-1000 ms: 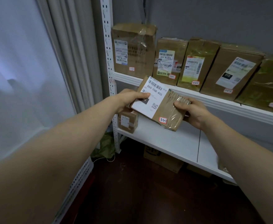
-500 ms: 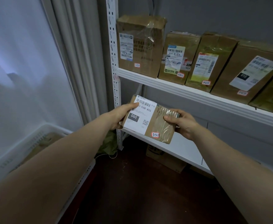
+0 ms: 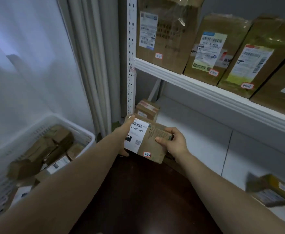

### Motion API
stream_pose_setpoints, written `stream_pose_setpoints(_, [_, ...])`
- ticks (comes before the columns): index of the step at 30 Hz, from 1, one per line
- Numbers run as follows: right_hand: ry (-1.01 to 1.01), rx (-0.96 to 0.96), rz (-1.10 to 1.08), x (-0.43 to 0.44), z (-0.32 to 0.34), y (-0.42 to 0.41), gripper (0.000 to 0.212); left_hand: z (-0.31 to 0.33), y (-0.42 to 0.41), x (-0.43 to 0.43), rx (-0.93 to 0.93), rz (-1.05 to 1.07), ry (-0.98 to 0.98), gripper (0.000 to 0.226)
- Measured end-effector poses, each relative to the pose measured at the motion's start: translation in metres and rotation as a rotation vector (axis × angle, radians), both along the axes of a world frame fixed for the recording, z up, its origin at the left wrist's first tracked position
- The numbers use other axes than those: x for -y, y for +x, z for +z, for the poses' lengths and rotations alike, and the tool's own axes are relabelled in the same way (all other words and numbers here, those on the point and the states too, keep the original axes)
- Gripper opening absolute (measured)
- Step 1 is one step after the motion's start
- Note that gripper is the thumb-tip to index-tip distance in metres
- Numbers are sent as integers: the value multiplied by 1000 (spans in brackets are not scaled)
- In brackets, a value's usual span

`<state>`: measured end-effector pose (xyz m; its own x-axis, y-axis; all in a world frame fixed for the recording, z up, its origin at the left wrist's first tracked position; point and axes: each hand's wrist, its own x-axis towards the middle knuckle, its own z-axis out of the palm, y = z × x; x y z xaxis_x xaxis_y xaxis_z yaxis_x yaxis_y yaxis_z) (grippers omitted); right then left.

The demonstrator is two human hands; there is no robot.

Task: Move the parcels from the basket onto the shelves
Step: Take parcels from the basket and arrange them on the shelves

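Gripping the labelled parcel (image 3: 148,146) by its short ends, our left hand (image 3: 121,132) and right hand (image 3: 175,142) both curled round it, we hold it at the lower shelf's (image 3: 189,132) near left edge, long axis left to right, with a small box (image 3: 147,109) just beyond.

Two hands hold a brown parcel (image 3: 152,146) near the middle. The left hand (image 3: 124,131) grips its 9 o'clock edge, and the right hand (image 3: 175,144) grips its 3 o'clock end. A small box (image 3: 147,109) sits at its 12 o'clock on the low shelf (image 3: 197,141). A white basket (image 3: 77,127) of more parcels (image 3: 42,149) is at 8 o'clock. Big boxes (image 3: 167,39) stand on the top shelf (image 3: 205,92) at 2 o'clock.
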<state>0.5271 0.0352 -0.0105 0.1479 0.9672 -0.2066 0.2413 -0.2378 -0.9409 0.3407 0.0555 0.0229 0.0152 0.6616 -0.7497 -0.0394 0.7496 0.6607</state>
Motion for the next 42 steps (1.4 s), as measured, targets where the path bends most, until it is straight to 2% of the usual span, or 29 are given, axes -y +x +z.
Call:
stream_pose_setpoints(3, [-8, 158, 68, -17, -34, -34, 40, -26, -10, -14, 15, 27, -93, 35])
stream_pose_setpoints(4, [-9, 192, 96, -24, -41, -44, 40, -36, -16, -22, 14, 7, -101, 27])
stream_pose_setpoints(7, [0, 231, 126, -50, -65, -70, 42, -66, -40, -52, 76, 55, -181, 59])
stream_pose_setpoints(10, [-29, 255, 162, -76, -97, -91, 45, -103, -57, -78, 113, 74, -230, 59])
stream_pose_setpoints(14, [-90, 218, 154, -100, -140, -102, 50, -151, -65, -101, 144, 244, -301, 81])
stream_pose_setpoints(16, [-139, 159, 125, -112, -160, -97, 65, -177, -65, -112, 119, 295, -318, 93])
stream_pose_setpoints(19, [-305, 11, 161, -133, -188, -81, 109, -210, -62, -124, 78, 339, -347, 106])
stream_pose_setpoints(20, [-344, -47, 186, -140, -198, -75, 117, -222, -61, -126, 72, 343, -362, 112])
stream_pose_setpoints(23, [-434, -171, 254, -156, -232, -61, 111, -255, -56, -127, 99, 289, -381, 124])
stream_pose_setpoints(27, [-453, -139, 264, -162, -277, -52, 89, -297, -52, -128, 121, 299, -396, 152])
stream_pose_setpoints(30, [-477, -176, 205, -162, -299, -49, 94, -334, -56, -133, 41, 323, -379, 155])
stream_pose_setpoints(32, [-495, -212, 182, -160, -312, -47, 96, -340, -54, -134, 3, 350, -365, 148])
stream_pose_setpoints(37, [-522, -260, 105, -161, -334, -37, 81, -350, -47, -133, -38, 365, -258, 103])
stream_pose_setpoints(42, [-541, -287, 64, -162, -351, -26, 76, -369, -41, -137, -3, 364, -242, 72])
